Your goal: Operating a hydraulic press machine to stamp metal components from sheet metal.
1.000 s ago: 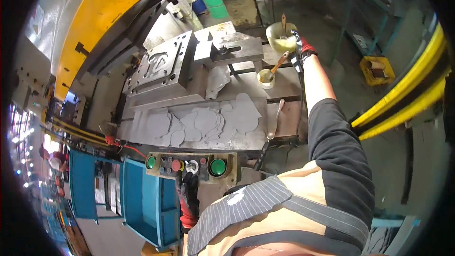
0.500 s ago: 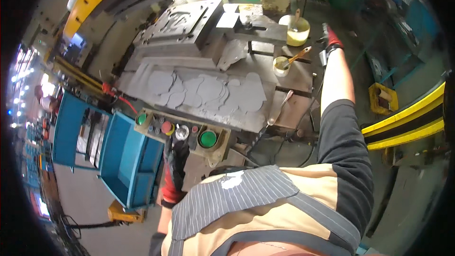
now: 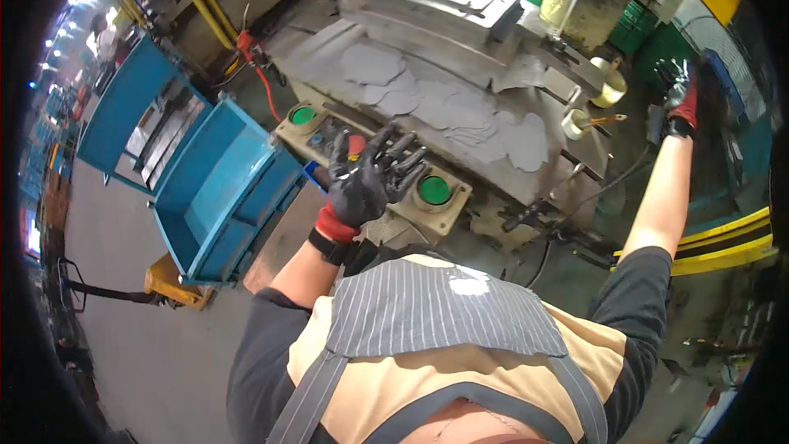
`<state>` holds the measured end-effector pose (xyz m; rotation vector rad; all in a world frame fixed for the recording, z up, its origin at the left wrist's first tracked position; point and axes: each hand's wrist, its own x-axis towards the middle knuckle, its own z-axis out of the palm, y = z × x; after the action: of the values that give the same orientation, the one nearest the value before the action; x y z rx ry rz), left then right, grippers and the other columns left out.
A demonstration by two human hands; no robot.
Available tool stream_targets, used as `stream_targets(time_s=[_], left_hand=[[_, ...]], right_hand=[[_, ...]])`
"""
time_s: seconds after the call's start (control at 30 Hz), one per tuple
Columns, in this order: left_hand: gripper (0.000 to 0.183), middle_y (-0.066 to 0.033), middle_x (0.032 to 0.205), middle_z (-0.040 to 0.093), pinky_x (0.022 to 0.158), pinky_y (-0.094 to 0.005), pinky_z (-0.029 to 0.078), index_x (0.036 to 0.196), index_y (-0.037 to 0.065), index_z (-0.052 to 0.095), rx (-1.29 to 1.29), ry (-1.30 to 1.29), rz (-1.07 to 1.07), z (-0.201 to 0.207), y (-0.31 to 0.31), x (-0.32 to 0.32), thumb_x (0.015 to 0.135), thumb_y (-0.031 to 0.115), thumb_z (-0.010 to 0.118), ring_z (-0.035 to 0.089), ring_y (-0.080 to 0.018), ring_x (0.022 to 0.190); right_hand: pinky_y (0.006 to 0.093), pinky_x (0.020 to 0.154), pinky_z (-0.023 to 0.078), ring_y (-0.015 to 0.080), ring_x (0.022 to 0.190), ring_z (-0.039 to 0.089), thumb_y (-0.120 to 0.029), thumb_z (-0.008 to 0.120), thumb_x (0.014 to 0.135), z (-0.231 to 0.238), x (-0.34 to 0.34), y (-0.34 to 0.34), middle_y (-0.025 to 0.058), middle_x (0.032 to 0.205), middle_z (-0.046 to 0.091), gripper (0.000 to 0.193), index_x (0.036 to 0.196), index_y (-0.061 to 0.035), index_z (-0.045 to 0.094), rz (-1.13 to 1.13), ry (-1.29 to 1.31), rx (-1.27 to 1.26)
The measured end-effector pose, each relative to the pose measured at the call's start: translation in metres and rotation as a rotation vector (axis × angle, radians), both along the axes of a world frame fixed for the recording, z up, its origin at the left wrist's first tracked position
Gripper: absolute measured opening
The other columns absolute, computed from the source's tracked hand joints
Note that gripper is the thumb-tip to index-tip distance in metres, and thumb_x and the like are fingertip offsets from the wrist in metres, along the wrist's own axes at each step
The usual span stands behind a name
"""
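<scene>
My left hand [image 3: 367,179], in a black glove with a red cuff, is raised over a control box [image 3: 448,215] with its fingers spread, holding nothing. Beside its fingertips are a red push button [image 3: 356,146] and a green button [image 3: 435,190]; another green button [image 3: 303,114] sits at the box's far end. My right hand [image 3: 679,92], gloved alike, reaches out to the far right with its fingers apart and no object visible in them. Flat grey cut metal pieces [image 3: 448,104] lie overlapping on the metal bed between my hands.
A thick metal die block [image 3: 436,2] stands behind the pieces. Toward the right are a small pot [image 3: 575,124] with a brush and a larger pot [image 3: 609,90]. A blue metal bin [image 3: 222,173] stands at left. Yellow-black guarding [image 3: 723,238] crosses at right.
My left hand has risen from beside the control box to above it, fingers now spread. My right arm has stayed stretched out to the right. The view has turned, shifting the bench.
</scene>
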<state>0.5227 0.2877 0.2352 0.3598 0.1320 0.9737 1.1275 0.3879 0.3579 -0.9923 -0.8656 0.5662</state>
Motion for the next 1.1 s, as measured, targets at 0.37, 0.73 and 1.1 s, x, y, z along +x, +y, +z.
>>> stream_targets(time_s=[0.37,0.73,1.1], left_hand=[[0.07,-0.0133,0.135,0.03,0.102,-0.0401,0.025,0.135,0.014,0.023,-0.088,-0.015,0.109,-0.022,0.007,-0.217,0.083,0.059,0.031,0.034,-0.0301,0.122],[0.063,-0.014,0.132,0.035,0.1,-0.0429,0.03,0.132,0.008,0.027,-0.058,0.167,0.224,-0.021,0.053,-0.321,0.087,0.05,0.036,0.039,-0.0273,0.118],[0.049,-0.0099,0.127,0.043,0.095,-0.0368,0.035,0.131,0.013,0.031,-0.006,0.191,0.033,-0.029,0.133,-0.29,0.091,0.04,0.034,0.046,-0.0227,0.111]], right_hand=[[0.0326,0.098,0.031,0.0212,0.115,0.043,-0.034,0.038,0.09,0.032,-0.255,-0.119,0.0121,0.126,0.044,0.048,0.125,-0.0009,0.04,0.083,-0.078,-0.113],[0.0288,0.077,0.046,0.0171,0.086,0.058,-0.033,0.038,0.091,-0.076,-0.449,-0.145,0.0052,0.102,0.058,0.042,0.121,-0.0046,0.045,0.379,0.039,-0.371],[0.0298,0.079,0.046,0.0193,0.092,0.057,-0.015,0.049,0.085,-0.169,-0.541,0.049,0.0107,0.109,0.056,0.04,0.122,-0.0004,0.043,0.692,-0.227,-0.484]])
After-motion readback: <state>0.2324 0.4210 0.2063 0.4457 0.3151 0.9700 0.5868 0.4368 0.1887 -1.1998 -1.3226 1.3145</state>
